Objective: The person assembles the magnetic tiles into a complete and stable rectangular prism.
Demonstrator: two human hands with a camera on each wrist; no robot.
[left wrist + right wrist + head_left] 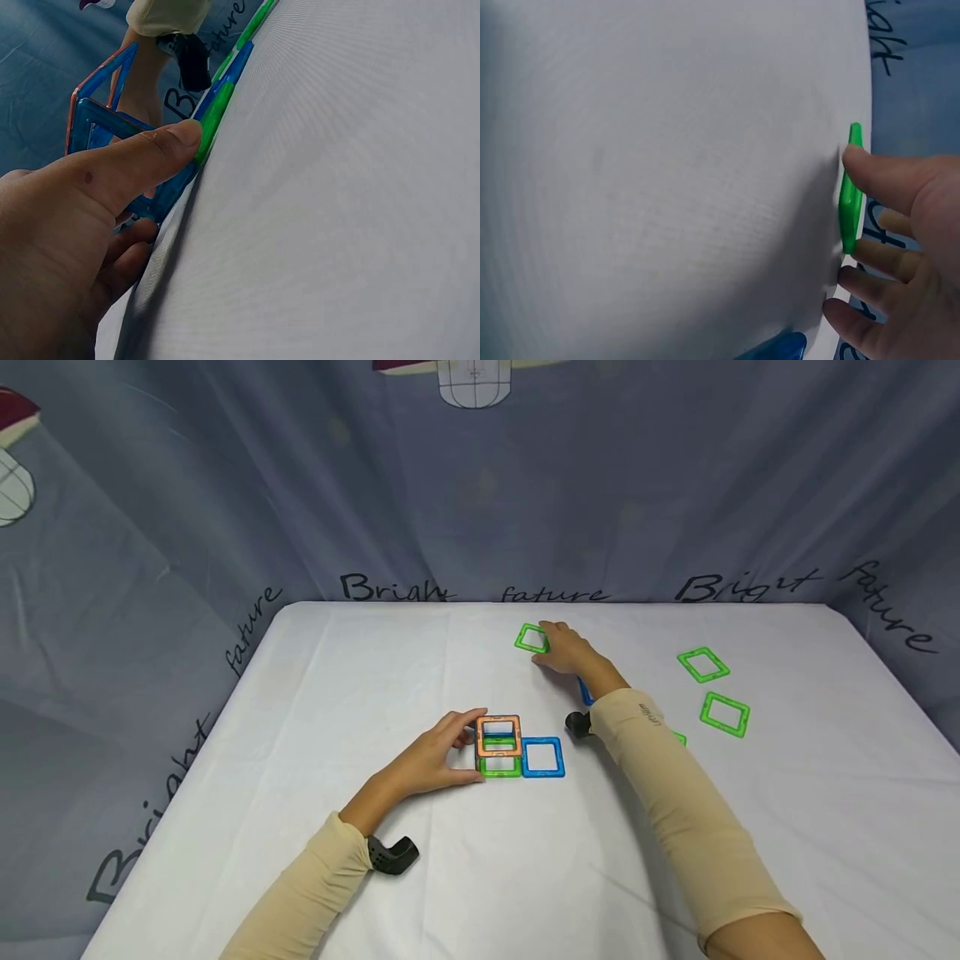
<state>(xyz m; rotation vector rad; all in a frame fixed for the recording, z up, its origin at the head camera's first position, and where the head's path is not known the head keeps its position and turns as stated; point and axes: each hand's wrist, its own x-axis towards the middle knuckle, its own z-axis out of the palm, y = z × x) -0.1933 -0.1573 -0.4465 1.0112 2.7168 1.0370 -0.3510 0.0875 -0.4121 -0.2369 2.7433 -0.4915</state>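
Note:
A small cube-like build of square frame tiles stands mid-table: an orange frame (498, 735) on top, a green frame (500, 767) at the front, and a blue frame (542, 757) lying flat on its right. My left hand (467, 748) grips the build's left side. In the left wrist view the thumb (154, 157) presses the green tile edge (215, 120) beside a blue wall tile (96, 129). Further back, my right hand (547, 642) pinches a loose green frame (529, 639) lying on the table. Its thumb (889, 176) and fingers close round this green frame (850, 199).
Two more green frames (702, 664) (724, 713) lie at the right. Another green piece (680, 738) and a blue tile (585, 692) peek out beside my right forearm. The white table (360, 677) is ringed by a grey-blue curtain.

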